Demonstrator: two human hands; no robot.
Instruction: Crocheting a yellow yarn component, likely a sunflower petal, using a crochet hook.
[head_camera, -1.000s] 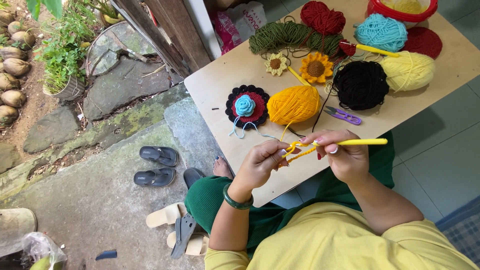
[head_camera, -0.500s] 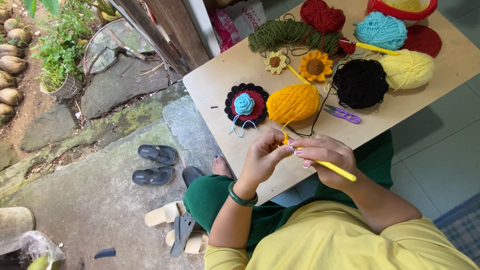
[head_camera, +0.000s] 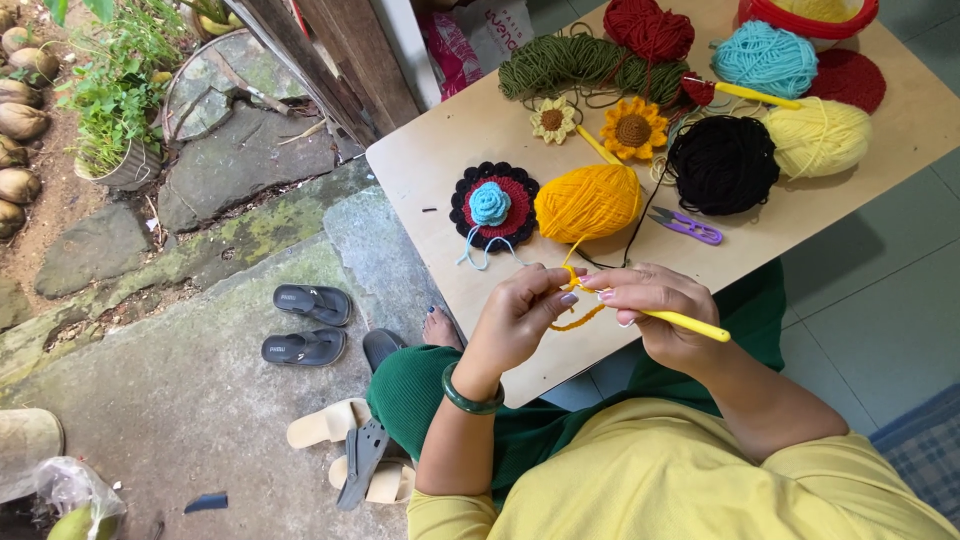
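My left hand (head_camera: 520, 312) pinches a small orange crochet piece (head_camera: 573, 318) over the table's near edge; a green bangle circles that wrist. My right hand (head_camera: 660, 310) holds a yellow crochet hook (head_camera: 690, 324) with its tip at the piece. A strand of orange yarn runs up from the work to an orange yarn ball (head_camera: 588, 202) on the wooden table (head_camera: 440, 180). Both hands meet just in front of that ball.
On the table lie a black-and-red crocheted disc with a blue rose (head_camera: 492, 206), purple snips (head_camera: 686, 225), black (head_camera: 722, 164), pale yellow (head_camera: 818, 138), blue (head_camera: 764, 58), red and green yarn, and crocheted sunflowers (head_camera: 632, 128). Sandals (head_camera: 308, 322) rest on the stone floor at left.
The hook has swung from pointing level to the right to slanting down and right. My hands have drawn closer together around the orange piece.
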